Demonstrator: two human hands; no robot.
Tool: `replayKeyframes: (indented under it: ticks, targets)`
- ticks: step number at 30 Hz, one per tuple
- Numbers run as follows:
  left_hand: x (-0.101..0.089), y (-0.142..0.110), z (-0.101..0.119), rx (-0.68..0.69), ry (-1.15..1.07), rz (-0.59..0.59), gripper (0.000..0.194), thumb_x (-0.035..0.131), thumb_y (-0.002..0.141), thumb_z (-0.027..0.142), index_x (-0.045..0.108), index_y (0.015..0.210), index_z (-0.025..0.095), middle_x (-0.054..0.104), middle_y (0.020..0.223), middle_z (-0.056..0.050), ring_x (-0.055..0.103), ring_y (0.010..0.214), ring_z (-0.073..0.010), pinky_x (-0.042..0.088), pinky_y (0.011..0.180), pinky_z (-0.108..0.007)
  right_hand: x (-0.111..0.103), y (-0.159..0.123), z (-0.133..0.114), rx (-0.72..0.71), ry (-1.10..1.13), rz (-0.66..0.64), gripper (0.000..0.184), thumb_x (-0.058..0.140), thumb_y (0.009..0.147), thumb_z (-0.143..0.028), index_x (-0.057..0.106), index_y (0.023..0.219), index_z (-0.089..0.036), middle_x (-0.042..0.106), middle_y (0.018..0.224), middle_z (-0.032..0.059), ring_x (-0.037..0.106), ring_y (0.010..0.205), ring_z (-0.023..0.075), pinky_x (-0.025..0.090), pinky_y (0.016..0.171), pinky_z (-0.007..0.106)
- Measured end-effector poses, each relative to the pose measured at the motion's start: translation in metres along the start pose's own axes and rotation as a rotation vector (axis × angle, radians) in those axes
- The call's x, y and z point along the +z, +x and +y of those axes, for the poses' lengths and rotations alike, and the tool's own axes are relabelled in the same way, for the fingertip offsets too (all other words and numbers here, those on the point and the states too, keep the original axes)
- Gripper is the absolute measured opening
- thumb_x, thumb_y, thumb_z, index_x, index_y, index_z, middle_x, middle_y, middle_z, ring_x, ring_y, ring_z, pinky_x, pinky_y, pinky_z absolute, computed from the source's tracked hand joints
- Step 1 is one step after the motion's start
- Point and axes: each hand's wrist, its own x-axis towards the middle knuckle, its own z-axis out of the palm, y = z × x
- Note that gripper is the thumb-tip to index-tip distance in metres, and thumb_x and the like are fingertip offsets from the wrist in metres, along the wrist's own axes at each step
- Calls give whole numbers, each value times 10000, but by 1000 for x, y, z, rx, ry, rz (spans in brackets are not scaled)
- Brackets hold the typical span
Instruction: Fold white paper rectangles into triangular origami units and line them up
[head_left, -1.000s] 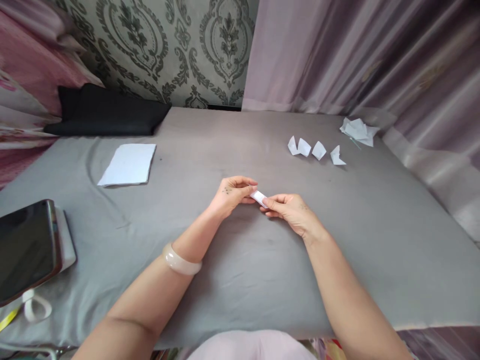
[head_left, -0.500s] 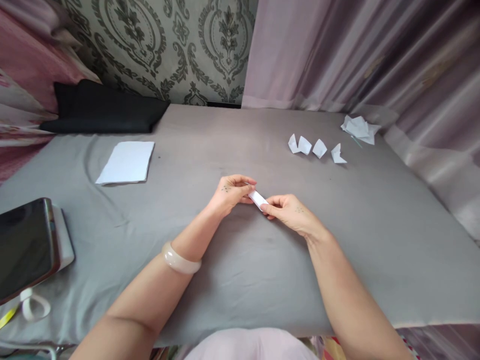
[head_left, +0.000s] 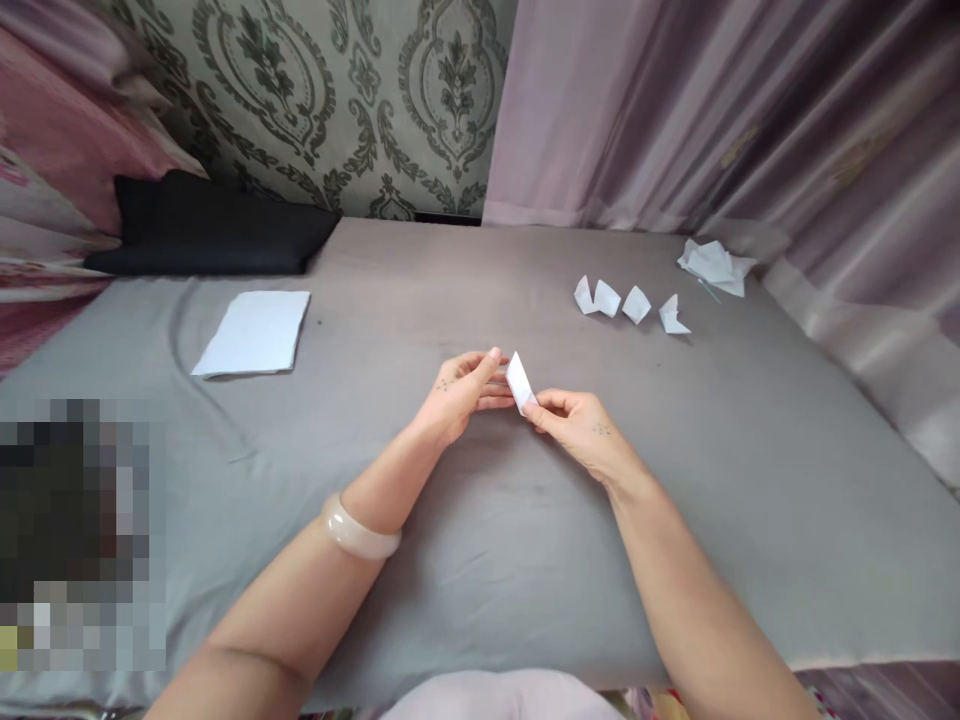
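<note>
A small folded piece of white paper (head_left: 519, 383) is pinched by its lower end in my right hand (head_left: 574, 425). Its upper end comes to a point and stands free. My left hand (head_left: 457, 395) is just left of the paper, thumb lifted and fingers stretched out behind its edge; whether a fingertip touches the paper I cannot tell. A pale bangle (head_left: 361, 530) sits on my left forearm. Beyond my right hand stand several folded white paper pieces (head_left: 636, 304) in a loose row.
A stack of white paper sheets (head_left: 253, 335) lies on the grey cloth (head_left: 420, 300) at left. Black folded fabric (head_left: 210, 230) is behind it. More white papers (head_left: 714, 264) lie at the back right near the curtain (head_left: 645, 120). A pixelated patch hides the left front.
My left thumb has lifted off the folded paper and the left fingers have opened. The paper now tilts more upright in my right hand. The view has shifted slightly.
</note>
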Motion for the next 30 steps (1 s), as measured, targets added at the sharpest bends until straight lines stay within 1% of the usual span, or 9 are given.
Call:
replayKeyframes:
  ticks: [2, 4, 6, 8, 12, 15, 20, 25, 30]
  targets:
    - [0, 1, -3, -6, -13, -36, 258, 665, 809, 325, 641, 894, 83, 687, 787, -97, 686, 709, -180, 562, 739, -346, 2, 1, 1, -16, 32, 49, 297, 672, 726, -453, 698, 799, -166, 621, 686, -13, 500, 640, 113, 379, 656, 260]
    - [0, 1, -7, 19, -20, -75, 251, 748, 724, 243, 655, 900, 90, 698, 812, -85, 681, 744, -168, 542, 784, -333, 3, 2, 3, -27, 53, 71, 305, 679, 721, -456, 707, 814, -168, 650, 718, 1, 523, 653, 122, 392, 660, 264]
    - [0, 1, -10, 49, -34, -106, 303, 793, 651, 182, 663, 915, 108, 708, 821, -69, 674, 756, -156, 523, 804, -325, 4, 4, 5, -44, 60, 75, 306, 676, 726, -458, 709, 827, -172, 671, 754, 10, 544, 674, 132, 402, 667, 268]
    - [2, 0, -12, 68, -41, -106, 321, 803, 624, 172, 666, 909, 121, 715, 816, -59, 667, 752, -148, 508, 791, -311, 4, 4, 7, -66, 50, 60, 296, 663, 743, -456, 705, 831, -176, 681, 780, 14, 563, 704, 143, 414, 687, 274]
    - [9, -5, -13, 117, -27, -43, 283, 804, 609, 185, 670, 853, 137, 710, 770, -33, 651, 721, -124, 482, 733, -254, 4, 5, 10, -120, 39, 25, 248, 631, 787, -421, 691, 813, -182, 689, 846, 16, 588, 795, 157, 422, 770, 282]
    - [13, -7, -13, 147, -12, 4, 249, 803, 610, 209, 673, 813, 147, 701, 736, -17, 639, 685, -113, 480, 688, -232, 6, 5, 9, -120, 6, 37, 238, 621, 794, -411, 677, 774, -181, 683, 842, 12, 584, 777, 155, 421, 753, 278]
    - [13, -8, -11, 170, -13, 72, 196, 783, 632, 278, 674, 716, 138, 678, 684, -19, 637, 665, -135, 529, 701, -285, 12, 4, 8, -108, -19, 52, 218, 636, 778, -397, 676, 777, -182, 681, 814, 19, 598, 779, 170, 430, 747, 285]
    - [11, -6, -9, 116, -31, 160, 189, 786, 617, 266, 665, 662, 128, 661, 645, -19, 639, 624, -138, 544, 690, -302, 14, 5, 10, -122, -46, 46, 216, 642, 766, -390, 662, 727, -179, 670, 821, 24, 586, 757, 160, 426, 728, 275]
    - [8, -3, -11, 10, -120, 208, 172, 776, 627, 199, 644, 685, 105, 658, 624, -41, 644, 579, -143, 537, 651, -293, 16, 4, 6, -106, -55, 63, 227, 650, 742, -384, 630, 651, -176, 647, 781, 13, 558, 696, 138, 411, 674, 257]
